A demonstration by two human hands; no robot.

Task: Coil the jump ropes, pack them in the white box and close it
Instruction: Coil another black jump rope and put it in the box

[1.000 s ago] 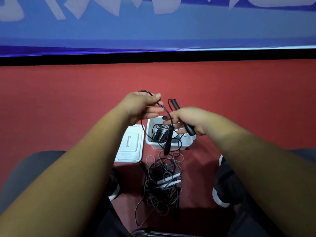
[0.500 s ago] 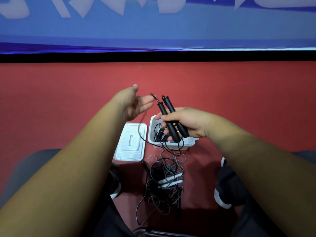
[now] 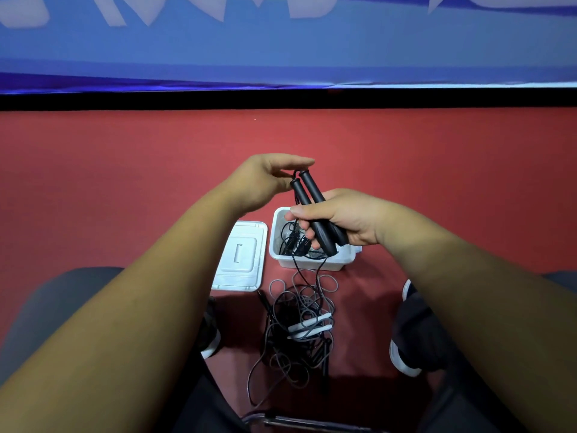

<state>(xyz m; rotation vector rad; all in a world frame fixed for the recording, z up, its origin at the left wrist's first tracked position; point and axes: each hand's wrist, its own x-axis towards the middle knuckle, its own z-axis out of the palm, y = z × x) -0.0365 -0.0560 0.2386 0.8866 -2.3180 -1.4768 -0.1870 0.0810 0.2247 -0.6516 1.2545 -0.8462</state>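
L hand (image 3: pixel 265 182) moved to tips of 2 matte black handles (image 3: pixel 313 203), fingers (image 3: pixel 298 162) pinching thin cord (image 3: pixel 296 265); R hand (image 3: pixel 349 218) clenches both.

The floor (image 3: pixel 125 182) is a flat, matte red and runs to the far side. There a black band (image 3: pixel 281 100) crosses the whole width. Above it hangs a blue banner (image 3: pixel 312 48) with pale, blurred shapes along the top and a thin light hem toward the right. The light is dim, and soft shadow darkens the near floor. A curved metal tube (image 3: pixel 299 421) shows at the bottom edge.
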